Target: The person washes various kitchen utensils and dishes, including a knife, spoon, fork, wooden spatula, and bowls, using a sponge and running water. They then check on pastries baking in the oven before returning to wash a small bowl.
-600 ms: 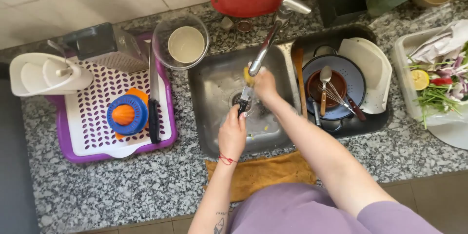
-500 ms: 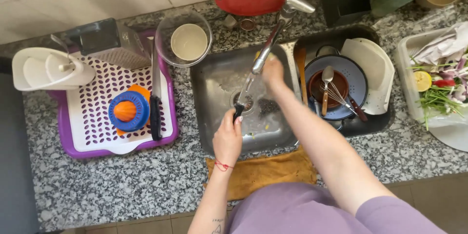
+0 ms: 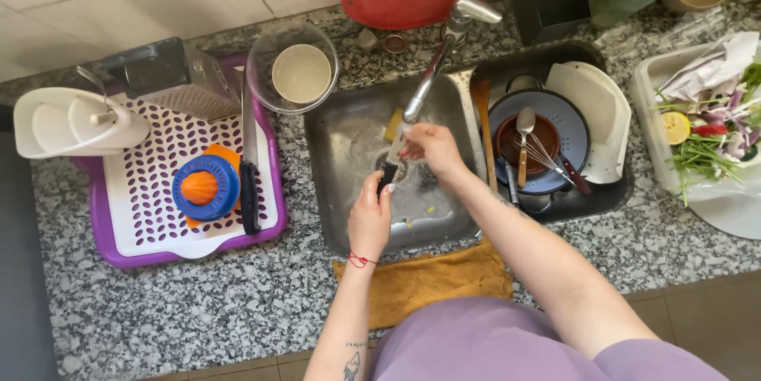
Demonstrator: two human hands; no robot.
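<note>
Head view: speckled grey granite counter, with a stainless steel sink basin sunk in the middle. Over the basin, gripping a black-handled kitchen knife: left hand closing around the handle at the near end, right hand pinching the blade just beyond, to the far right. Long axis running near-to-far, tilting right, under the steel tap. Sitting to the left, a purple draining tray.
</note>
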